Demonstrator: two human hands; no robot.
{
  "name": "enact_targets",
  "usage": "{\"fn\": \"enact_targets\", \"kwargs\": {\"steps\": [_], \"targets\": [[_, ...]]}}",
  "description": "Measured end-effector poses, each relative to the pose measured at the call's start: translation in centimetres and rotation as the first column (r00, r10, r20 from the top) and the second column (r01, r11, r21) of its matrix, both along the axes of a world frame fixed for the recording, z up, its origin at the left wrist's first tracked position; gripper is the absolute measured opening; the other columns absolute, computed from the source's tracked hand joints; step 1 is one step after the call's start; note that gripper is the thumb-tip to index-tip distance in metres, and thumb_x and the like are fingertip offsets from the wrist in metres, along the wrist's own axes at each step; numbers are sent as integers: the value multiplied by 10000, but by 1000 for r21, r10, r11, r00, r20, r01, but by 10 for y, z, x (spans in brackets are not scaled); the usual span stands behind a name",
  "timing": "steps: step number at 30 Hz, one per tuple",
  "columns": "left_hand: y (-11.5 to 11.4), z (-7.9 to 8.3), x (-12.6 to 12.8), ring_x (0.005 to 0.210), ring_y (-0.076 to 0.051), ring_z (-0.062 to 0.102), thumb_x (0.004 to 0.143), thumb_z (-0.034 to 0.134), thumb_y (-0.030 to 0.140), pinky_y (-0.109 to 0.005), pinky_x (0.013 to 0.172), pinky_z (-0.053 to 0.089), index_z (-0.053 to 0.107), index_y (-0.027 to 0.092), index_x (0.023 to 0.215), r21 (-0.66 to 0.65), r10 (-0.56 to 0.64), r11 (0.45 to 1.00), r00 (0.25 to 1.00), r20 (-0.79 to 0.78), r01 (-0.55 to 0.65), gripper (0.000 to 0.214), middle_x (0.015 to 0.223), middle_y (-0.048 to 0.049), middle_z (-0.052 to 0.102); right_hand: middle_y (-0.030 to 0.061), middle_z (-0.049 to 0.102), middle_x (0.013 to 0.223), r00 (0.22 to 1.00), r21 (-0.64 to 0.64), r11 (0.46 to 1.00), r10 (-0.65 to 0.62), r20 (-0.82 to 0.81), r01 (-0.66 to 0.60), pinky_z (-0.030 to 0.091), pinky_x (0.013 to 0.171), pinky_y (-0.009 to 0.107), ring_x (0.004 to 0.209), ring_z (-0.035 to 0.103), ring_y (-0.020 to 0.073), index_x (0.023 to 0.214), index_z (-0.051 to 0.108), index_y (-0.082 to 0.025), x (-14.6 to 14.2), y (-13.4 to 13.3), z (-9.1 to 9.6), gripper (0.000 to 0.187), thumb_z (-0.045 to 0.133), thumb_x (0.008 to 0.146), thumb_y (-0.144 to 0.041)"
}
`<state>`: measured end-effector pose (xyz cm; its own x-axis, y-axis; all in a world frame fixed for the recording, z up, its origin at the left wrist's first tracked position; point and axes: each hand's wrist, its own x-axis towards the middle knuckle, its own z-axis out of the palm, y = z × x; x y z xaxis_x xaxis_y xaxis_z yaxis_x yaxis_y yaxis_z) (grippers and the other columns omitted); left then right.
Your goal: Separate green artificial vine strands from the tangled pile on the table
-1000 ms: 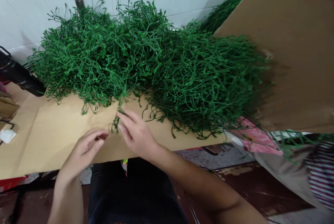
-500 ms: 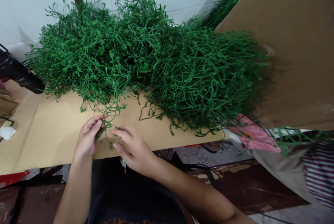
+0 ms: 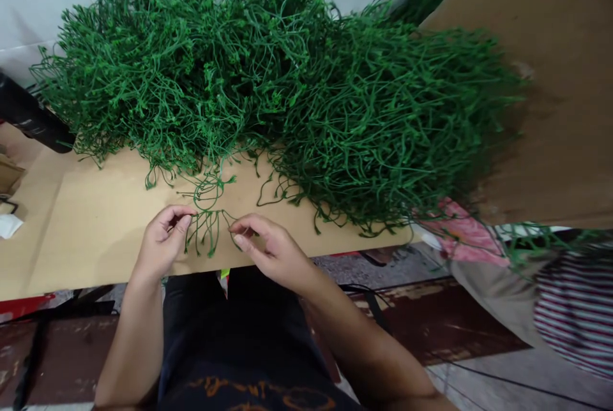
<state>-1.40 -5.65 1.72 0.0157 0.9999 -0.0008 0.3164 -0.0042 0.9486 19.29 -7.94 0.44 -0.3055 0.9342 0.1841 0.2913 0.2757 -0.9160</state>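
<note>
Right now both hands pinch one small green plastic sprig [image 3: 207, 232] between them, just over the near edge of the cardboard-covered bench [image 3: 86, 232]. The left hand [image 3: 160, 246] has its fingers closed on the sprig's left end, and the right hand [image 3: 271, 250] has thumb and forefinger pressed together on the right end, so the stem is stretched between them with its thin strands dangling toward the person's lap. Another loose sprig [image 3: 207, 189] lies on the cardboard just behind it, touching the fringe of the big heap of green sprigs [image 3: 268, 92], which fills the back of the bench up to the white wall. A tilted cardboard sheet [image 3: 541, 79] leans over the heap's right side. Judging by that heap, very little has been worked through: one piece is in hand, and nearly everything remains in the tangle. No sorted or finished pieces show anywhere.
</note>
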Motion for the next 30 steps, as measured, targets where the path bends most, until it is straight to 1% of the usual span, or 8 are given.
{"fn": "enact_targets", "kwargs": {"steps": [3, 8, 13, 18, 21, 23, 26, 30], "targets": [[-2, -1, 1, 840, -144, 558, 799, 543, 271, -249, 769, 431, 625, 163, 851, 73, -40, 996, 996, -76, 46, 145, 871, -42, 612, 75, 622, 920, 1000, 9, 1000, -26, -3, 26, 494, 764, 280, 830, 580, 130, 975, 567, -144, 1, 5, -1, 193, 491, 856, -275], [-9, 1, 8, 849, -149, 566, 820, 531, 261, -258, 766, 446, 611, 170, 872, 96, -129, 986, 989, -74, 136, 131, 892, -50, 616, 134, 560, 1104, 983, 165, 969, -185, 7, 182, 459, 883, 365, 1059, 516, 207, 1081, 534, -141, -7, 18, -6, 301, 527, 827, -303], [-12, 4, 9, 836, -141, 558, 827, 531, 261, -253, 760, 449, 605, 170, 886, 121, -120, 984, 987, -110, 134, 131, 888, -48, 606, 55, 580, 756, 1000, 59, 998, 10, 26, -11, 440, 674, 270, 706, 523, 131, 835, 551, -138, -20, 21, -7, 183, 420, 880, -259], [-8, 11, 8, 909, -153, 574, 833, 535, 320, -273, 812, 460, 601, 160, 1008, 202, -14, 979, 991, -129, 40, 246, 1010, -75, 595, 55, 559, 736, 961, 250, 953, 104, 256, -170, 394, 677, 250, 724, 489, 137, 744, 541, -144, -29, 1, 4, 176, 425, 871, -181], [-7, 13, 10, 986, -176, 584, 851, 507, 353, -298, 859, 466, 602, 166, 1085, 66, -192, 976, 960, -203, 209, 314, 1085, -91, 608, 61, 599, 777, 848, 268, 871, 259, 462, -412, 387, 689, 256, 737, 506, 149, 797, 576, -157, -36, -14, 5, 104, 478, 831, -156], [-8, 12, 10, 1013, -183, 588, 863, 487, 366, -315, 884, 467, 601, 186, 1115, -66, -362, 932, 907, -216, 357, 330, 1100, -86, 626, 63, 615, 796, 790, 217, 846, 319, 524, -486, 384, 681, 257, 726, 516, 148, 824, 584, -159, -38, -20, 4, 104, 486, 842, -189], [-11, 11, 6, 1030, -184, 584, 866, 485, 359, -329, 902, 462, 603, 212, 1129, -89, -477, 878, 847, -236, 470, 323, 1110, -74, 630, 68, 617, 797, 820, 174, 865, 356, 448, -471, 390, 686, 252, 751, 525, 147, 798, 576, -144, -34, -18, 2, 192, 459, 883, -271], [-12, 15, 0, 969, -176, 590, 857, 502, 334, -311, 844, 480, 615, 211, 1111, -33, -484, 867, 824, -294, 497, 304, 1025, -70, 632, 53, 580, 716, 887, 169, 892, 362, 287, -419, 392, 685, 242, 717, 496, 129, 740, 578, -133, -22, -8, 5, 302, 385, 923, -276]]}}
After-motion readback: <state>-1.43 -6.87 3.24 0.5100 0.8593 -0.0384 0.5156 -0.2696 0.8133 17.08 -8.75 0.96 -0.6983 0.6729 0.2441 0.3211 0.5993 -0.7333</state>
